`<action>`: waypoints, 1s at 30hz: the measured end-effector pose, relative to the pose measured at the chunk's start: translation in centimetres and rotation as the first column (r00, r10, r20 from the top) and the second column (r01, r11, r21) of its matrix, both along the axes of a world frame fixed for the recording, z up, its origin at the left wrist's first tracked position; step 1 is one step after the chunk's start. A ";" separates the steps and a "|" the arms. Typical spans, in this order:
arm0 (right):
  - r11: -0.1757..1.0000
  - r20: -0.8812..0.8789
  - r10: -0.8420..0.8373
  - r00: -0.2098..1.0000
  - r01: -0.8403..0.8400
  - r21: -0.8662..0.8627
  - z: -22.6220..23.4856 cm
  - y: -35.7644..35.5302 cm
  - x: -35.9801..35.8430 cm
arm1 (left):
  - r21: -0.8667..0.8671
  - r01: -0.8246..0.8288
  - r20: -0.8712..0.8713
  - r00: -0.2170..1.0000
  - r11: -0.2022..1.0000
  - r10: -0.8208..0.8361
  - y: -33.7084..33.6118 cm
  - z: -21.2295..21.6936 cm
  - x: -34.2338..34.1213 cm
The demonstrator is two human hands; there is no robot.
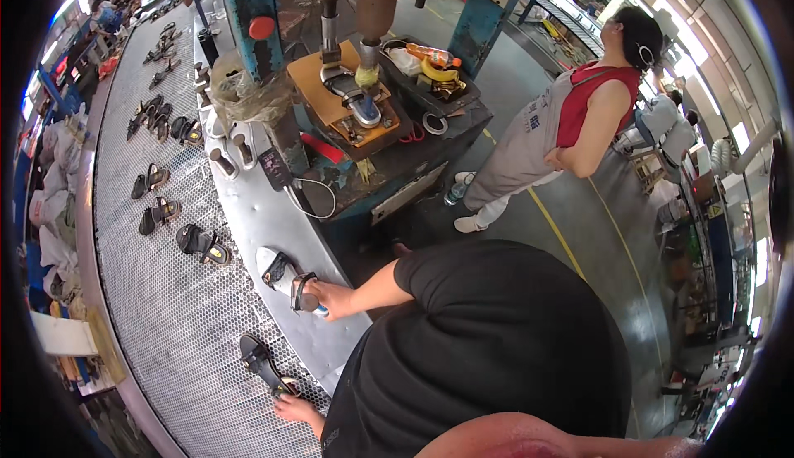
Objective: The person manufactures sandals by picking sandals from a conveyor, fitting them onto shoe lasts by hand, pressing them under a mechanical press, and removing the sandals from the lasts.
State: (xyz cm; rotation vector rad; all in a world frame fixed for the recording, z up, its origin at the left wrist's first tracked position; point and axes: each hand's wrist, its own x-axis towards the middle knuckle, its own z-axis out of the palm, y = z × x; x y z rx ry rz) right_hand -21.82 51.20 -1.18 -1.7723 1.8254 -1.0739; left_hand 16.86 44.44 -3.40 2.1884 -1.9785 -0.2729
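Note:
My left hand (295,409) closes on the heel end of a black sandal (263,365), which lies on or just above the mesh conveyor belt (215,326) near the metal ledge. Above it in the picture, my right hand (333,299) is wrapped round the heel end of a pale shoe last (284,273). Black sandal straps (303,287) cross that last, and a round peg sticks up beside my fingers. The last rests on the grey metal ledge (327,342). My palm hides part of its heel.
More black sandals (198,243) lie along the belt. Pegged shoe lasts (223,163) stand on the ledge beyond a black control box (275,168). A blue press frame (248,19) holds another last on its bed. To the right stands a person in an apron (529,143).

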 end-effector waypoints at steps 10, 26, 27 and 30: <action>0.977 0.198 -0.207 0.958 0.190 0.100 10.6 4.9 -6.6 | 0.313 -0.204 -0.921 0.172 0.928 0.349 2.1 6.3 -7.6; 0.938 0.596 0.308 0.741 -0.341 -0.060 23.9 6.3 -12.0 | 0.207 0.391 -0.721 -0.558 0.897 0.410 -4.4 13.7 -24.5; 0.926 0.565 0.348 0.748 -0.369 -0.082 24.0 6.9 -13.0 | 0.285 0.377 -0.699 -0.547 0.881 0.460 -5.6 14.1 -25.1; 0.909 0.519 0.382 0.764 -0.411 -0.064 24.0 9.3 -15.8 | 0.246 0.517 -0.838 -0.311 0.820 0.448 -5.1 15.1 -29.6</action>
